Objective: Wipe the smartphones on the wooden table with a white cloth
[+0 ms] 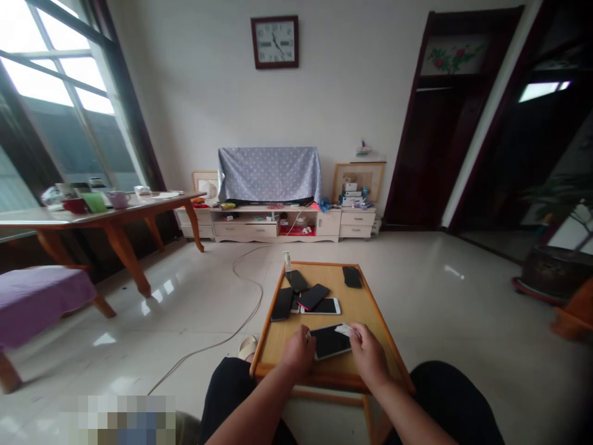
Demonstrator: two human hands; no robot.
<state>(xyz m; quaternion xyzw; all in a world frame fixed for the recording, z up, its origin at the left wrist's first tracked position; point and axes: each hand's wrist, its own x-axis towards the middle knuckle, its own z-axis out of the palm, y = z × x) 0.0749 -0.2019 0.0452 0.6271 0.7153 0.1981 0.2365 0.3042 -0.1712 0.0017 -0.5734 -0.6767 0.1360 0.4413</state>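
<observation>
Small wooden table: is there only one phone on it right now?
No, besides the phone between the left hand and right hand, several other phones lie farther back on the small wooden table.

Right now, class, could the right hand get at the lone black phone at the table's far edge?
Probably yes: the right hand rests by the near phone, and only bare table lies between it and the lone black phone.

Home living room: covered TV [270,174] on cabinet [278,224], wall clock [275,41].
</observation>
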